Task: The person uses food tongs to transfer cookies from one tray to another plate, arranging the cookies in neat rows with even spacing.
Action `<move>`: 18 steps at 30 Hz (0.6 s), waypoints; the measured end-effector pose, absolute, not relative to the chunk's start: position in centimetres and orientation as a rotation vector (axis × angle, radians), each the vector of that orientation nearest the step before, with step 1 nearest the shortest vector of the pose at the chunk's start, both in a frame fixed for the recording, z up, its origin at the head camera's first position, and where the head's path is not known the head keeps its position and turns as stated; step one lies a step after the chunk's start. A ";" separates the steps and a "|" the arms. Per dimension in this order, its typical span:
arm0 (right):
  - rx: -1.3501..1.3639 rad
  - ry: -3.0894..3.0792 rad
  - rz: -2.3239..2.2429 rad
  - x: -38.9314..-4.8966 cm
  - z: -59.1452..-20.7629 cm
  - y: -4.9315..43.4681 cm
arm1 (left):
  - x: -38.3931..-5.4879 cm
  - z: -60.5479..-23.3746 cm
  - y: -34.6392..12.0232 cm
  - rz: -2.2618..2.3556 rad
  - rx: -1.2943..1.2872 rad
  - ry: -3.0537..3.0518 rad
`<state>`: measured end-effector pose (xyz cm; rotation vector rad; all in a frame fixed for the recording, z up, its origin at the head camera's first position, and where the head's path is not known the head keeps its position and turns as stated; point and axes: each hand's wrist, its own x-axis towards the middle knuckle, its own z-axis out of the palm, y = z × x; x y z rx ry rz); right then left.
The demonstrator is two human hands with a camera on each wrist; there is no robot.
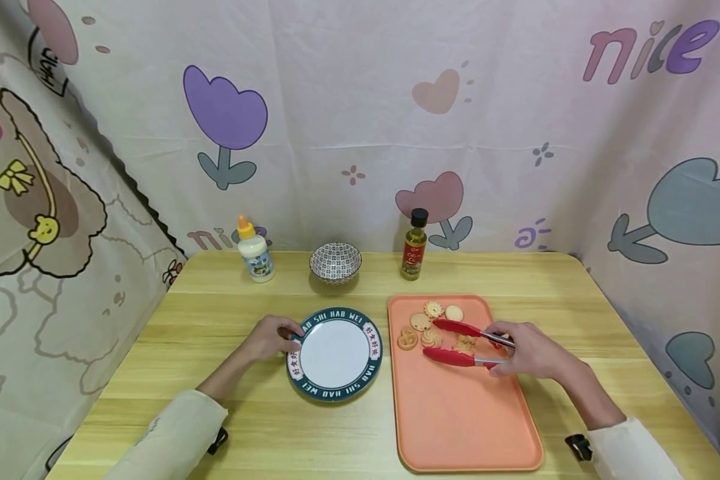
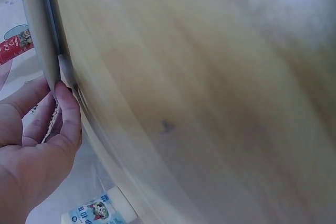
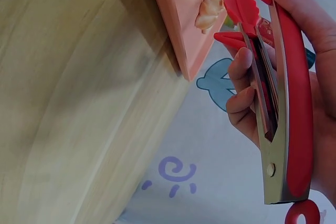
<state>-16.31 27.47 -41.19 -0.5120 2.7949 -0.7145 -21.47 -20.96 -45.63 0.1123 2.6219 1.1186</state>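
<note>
My left hand [image 1: 271, 338] pinches the left rim of a white plate [image 1: 334, 353] with a green lettered border. In the left wrist view, the thumb and fingers of the left hand [image 2: 47, 129] meet at the plate's edge [image 2: 44, 40]. Red-tipped tongs [image 1: 456, 358] are gripped in my right hand [image 1: 531, 350], their arms spread over several cookies [image 1: 421, 323] on an orange tray [image 1: 462, 420]. The right wrist view has the fingers of the right hand [image 3: 247, 90] wrapped around the tongs [image 3: 294, 103], near a cookie [image 3: 210, 3].
At the back of the wooden table [image 1: 228, 427] stand a white glue-like bottle [image 1: 256, 253] with an orange tip, a patterned bowl [image 1: 335, 263] and a dark-capped oil bottle [image 1: 415, 247]. A printed curtain [image 1: 336, 100] hangs behind the table.
</note>
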 end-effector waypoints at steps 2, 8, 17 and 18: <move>-0.515 2.799 -0.713 -16.3 -41.3 27.5 | -21.5 -45.6 -21.0 1.114 0.108 2.622; -0.521 2.787 -0.721 -16.4 -41.4 27.5 | -21.6 -45.7 -21.0 1.110 0.104 2.619; -0.501 2.769 -0.735 -16.2 -41.3 27.3 | -21.6 -45.7 -20.9 1.112 0.097 2.622; -0.503 2.769 -0.737 -16.2 -41.3 27.3 | -21.6 -45.7 -20.9 1.111 0.098 2.622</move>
